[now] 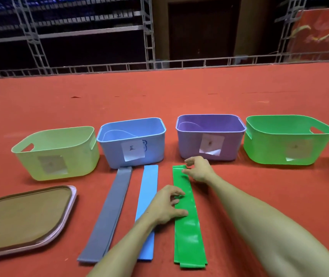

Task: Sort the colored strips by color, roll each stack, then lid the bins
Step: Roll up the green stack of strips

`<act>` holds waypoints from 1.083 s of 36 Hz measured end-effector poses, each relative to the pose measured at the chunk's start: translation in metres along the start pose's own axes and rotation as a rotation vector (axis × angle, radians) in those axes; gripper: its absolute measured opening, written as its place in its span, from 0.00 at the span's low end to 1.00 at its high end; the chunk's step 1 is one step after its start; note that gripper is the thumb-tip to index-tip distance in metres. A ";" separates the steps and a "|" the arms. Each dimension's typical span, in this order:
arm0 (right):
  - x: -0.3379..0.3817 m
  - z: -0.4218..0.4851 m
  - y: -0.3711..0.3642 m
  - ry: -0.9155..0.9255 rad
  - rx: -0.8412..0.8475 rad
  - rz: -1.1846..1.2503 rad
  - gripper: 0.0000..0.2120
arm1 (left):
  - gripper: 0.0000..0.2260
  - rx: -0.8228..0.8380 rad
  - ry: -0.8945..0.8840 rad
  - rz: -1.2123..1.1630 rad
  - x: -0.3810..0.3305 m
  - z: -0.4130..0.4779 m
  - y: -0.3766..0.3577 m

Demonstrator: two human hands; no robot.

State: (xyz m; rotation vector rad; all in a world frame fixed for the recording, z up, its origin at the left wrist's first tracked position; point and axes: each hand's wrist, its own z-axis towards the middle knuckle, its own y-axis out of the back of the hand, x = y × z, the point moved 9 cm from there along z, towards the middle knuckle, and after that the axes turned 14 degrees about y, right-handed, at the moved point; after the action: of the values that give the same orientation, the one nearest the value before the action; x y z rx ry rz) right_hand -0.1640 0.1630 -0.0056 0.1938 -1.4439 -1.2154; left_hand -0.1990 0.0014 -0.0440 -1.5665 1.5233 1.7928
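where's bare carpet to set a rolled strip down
Free: carpet behind the blue bin and purple bin, and in front of the green bin, right of the green strip. Crowded: left hand and right hand on that strip; lid near the grey strip.

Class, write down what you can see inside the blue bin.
Inside the blue bin, only the far inner wall shows, marked by a pale curved line. No strip is visible there. The front wall hides the bottom, so its contents cannot be told.

Green strip [187, 216] glossy, rubbery; bins [131, 144] smooth plastic; floor [179, 90] matt carpet.
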 end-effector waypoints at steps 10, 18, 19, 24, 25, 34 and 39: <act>-0.009 0.031 -0.030 -0.027 0.160 -0.280 0.19 | 0.25 0.026 -0.008 -0.064 0.005 0.005 0.000; 0.007 0.020 -0.002 0.027 -0.090 -0.044 0.10 | 0.24 -0.040 -0.054 0.088 -0.003 -0.007 -0.001; 0.012 0.017 0.004 0.047 -0.110 -0.030 0.10 | 0.24 -0.059 -0.047 0.127 -0.003 -0.009 0.000; 0.038 0.001 0.051 0.119 -0.212 0.045 0.11 | 0.30 -0.095 -0.011 0.271 -0.007 -0.024 -0.005; 0.043 -0.003 0.061 0.121 -0.224 0.060 0.11 | 0.32 -0.087 -0.006 0.283 -0.009 -0.029 -0.008; 0.081 -0.041 0.158 0.203 -0.360 0.063 0.11 | 0.34 0.000 -0.066 0.152 -0.043 -0.087 -0.031; 0.088 -0.065 0.210 0.222 -0.419 -0.020 0.09 | 0.37 0.045 -0.137 0.041 -0.076 -0.113 -0.061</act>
State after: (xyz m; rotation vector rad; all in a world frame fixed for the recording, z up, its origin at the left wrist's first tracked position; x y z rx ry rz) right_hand -0.0332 0.1585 0.1913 0.0521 -0.9738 -1.4354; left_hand -0.0659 -0.0410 0.0094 -1.3711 1.5310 1.8340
